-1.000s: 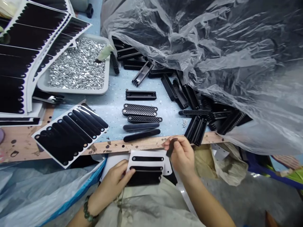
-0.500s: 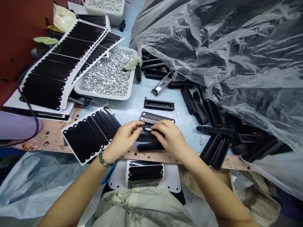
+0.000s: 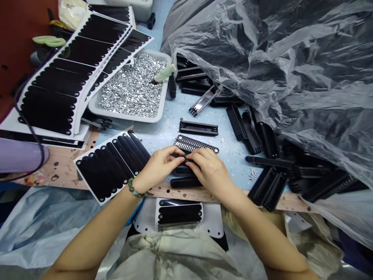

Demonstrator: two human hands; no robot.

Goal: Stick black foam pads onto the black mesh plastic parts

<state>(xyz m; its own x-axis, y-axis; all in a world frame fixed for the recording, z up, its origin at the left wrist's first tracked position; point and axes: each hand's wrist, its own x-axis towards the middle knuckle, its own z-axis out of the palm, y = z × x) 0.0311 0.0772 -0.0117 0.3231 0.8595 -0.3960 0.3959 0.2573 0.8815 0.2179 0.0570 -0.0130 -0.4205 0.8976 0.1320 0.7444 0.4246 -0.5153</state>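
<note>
My left hand (image 3: 160,165) is closed, thumb and fingertips pinching one side of a small black strip (image 3: 184,157). From the other side the fingertips of my right hand (image 3: 210,168) pinch the same strip, which they mostly cover. It resembles the rounded black stickers on the white sheet (image 3: 112,166) beside my left forearm. Directly beyond my fingers lie patterned black bars with a mesh-like face (image 3: 196,143). Under and in front of my hands are plain black bars (image 3: 185,182), partly hidden. Farther back, a black slotted frame (image 3: 198,127) lies alone.
A white tray (image 3: 125,116) of small silver metal parts stands at back left, near stacked sticker sheets (image 3: 65,81). Black slotted pieces (image 3: 268,188) are heaped at right, partly under clear plastic sheeting (image 3: 262,58). Another sticker sheet (image 3: 179,214) lies below the table edge.
My fingertips have come closer together over the black strip, hiding its glossy face. The camera view has shifted slightly.
</note>
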